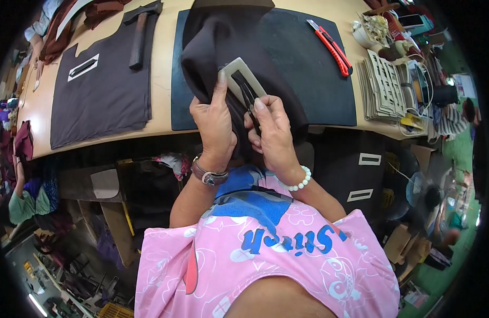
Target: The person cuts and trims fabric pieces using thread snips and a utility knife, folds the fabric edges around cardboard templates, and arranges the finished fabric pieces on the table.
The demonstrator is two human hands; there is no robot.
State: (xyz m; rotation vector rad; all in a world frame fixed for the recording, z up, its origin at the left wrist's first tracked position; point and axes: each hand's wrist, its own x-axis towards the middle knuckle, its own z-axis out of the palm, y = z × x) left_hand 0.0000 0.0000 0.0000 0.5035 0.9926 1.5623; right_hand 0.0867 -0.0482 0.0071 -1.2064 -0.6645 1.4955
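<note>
My left hand (pixel 215 119) is closed on a dark brown fabric piece (pixel 212 45), its thumb pressing beside a cream rectangular frame (pixel 255 79). This frame lies on the fabric around a dark slot. My right hand (pixel 273 124) is closed at the frame's near end, thumb and fingers pinching a slim black piece (pixel 246 94) that runs along the slot. Whether this slim piece is a tool or folded cloth I cannot tell. The fabric lies partly over a dark cutting mat (pixel 292 40) and hangs toward my lap.
A red utility knife (pixel 333 49) lies on the mat's right. To the left, a hammer (pixel 139 40) rests on stacked dark panels (pixel 104 100) with a white-framed slot. Cardboard templates (pixel 382 87) and a scrap-filled container (pixel 372 32) stand right. Another person's arm (pixel 19 172) shows far left.
</note>
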